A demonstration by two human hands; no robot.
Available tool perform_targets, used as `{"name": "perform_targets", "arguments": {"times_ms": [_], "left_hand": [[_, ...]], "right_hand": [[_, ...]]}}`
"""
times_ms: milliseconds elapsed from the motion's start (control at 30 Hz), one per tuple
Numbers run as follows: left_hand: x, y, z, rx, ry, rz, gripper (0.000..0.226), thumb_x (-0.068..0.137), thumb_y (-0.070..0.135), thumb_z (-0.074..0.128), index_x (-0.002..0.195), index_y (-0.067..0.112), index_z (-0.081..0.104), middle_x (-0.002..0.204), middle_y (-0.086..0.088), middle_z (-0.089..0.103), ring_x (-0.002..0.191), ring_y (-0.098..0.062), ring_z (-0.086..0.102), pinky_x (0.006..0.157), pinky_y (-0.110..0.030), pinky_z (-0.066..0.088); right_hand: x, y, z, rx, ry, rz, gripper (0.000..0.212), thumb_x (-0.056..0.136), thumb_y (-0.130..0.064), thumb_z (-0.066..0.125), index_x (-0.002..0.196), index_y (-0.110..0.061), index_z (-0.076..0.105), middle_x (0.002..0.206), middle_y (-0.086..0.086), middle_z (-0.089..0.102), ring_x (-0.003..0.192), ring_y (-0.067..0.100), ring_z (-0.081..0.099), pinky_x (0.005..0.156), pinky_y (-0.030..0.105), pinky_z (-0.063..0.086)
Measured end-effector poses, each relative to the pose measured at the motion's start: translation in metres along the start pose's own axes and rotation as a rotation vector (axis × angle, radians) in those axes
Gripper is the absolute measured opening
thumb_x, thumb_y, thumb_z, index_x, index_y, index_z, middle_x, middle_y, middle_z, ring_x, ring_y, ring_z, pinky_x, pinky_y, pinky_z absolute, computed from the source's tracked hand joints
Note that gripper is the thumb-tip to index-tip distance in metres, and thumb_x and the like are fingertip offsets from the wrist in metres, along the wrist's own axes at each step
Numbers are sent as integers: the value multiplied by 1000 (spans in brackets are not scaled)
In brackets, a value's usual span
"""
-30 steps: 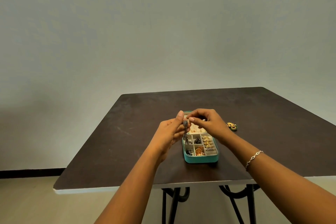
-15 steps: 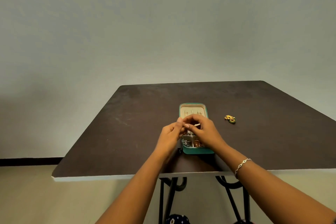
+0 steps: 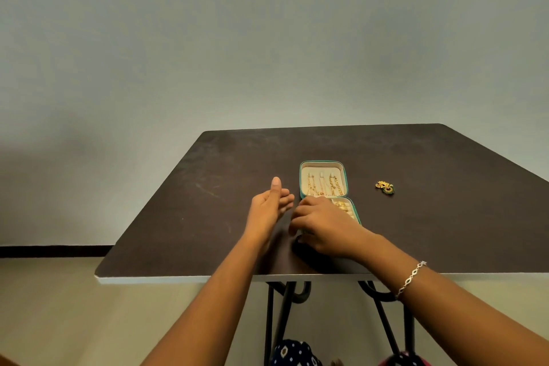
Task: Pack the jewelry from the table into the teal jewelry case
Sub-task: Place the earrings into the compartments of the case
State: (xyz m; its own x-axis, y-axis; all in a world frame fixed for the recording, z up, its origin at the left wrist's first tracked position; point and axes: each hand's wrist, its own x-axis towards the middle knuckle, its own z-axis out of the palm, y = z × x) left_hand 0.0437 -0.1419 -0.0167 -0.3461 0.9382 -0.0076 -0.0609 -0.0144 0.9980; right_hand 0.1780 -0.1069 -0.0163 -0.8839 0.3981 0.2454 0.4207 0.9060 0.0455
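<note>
Left hand (image 3: 269, 206) withdrawn, fingers released; right hand (image 3: 325, 227) over open teal case (image 3: 322, 162), grasp unclear.

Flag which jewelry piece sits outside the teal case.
The gold-and-green ornament on the dark table, right of the open teal jewelry case; the gold chains lie inside it.

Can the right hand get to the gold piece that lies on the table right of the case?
Probably yes. The gold piece lies alone on bare table to the right of the case, and the right hand is over the case's near half, with nothing between them.
</note>
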Motion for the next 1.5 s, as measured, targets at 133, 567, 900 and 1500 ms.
{"name": "perform_targets", "arguments": {"times_ms": [133,567,900,1500], "left_hand": [[-1,-1,2,-4,-9,-28,54,96,41,34,120,-2,55,117,-17,63,106,-20,62,74,-16,50],[-6,1,2,36,6,-63,29,97,27,41,100,6,61,81,-6,66,75,-16,62,71,-26,51],[-17,16,12,17,-148,60,3,84,4,61,86,5,63,75,-7,66,62,-10,64,59,-20,56],[-15,16,15,226,-188,147,12,95,13,45,90,10,55,81,-2,59,73,-10,59,62,-23,54]], "right_hand": [[0,-5,7,-186,-19,-14,24,90,-19,51,111,-15,61,111,6,63,109,26,48,92,40,34],[3,2,1,513,384,321,11,78,-3,65,85,-9,70,86,6,69,82,17,60,75,23,45],[3,12,-15,962,644,500,10,79,-1,65,80,-10,70,78,-2,68,79,11,66,74,22,53],[-5,19,-32,1271,434,446,7,77,2,65,83,0,67,78,2,71,78,13,68,71,22,55]]}}
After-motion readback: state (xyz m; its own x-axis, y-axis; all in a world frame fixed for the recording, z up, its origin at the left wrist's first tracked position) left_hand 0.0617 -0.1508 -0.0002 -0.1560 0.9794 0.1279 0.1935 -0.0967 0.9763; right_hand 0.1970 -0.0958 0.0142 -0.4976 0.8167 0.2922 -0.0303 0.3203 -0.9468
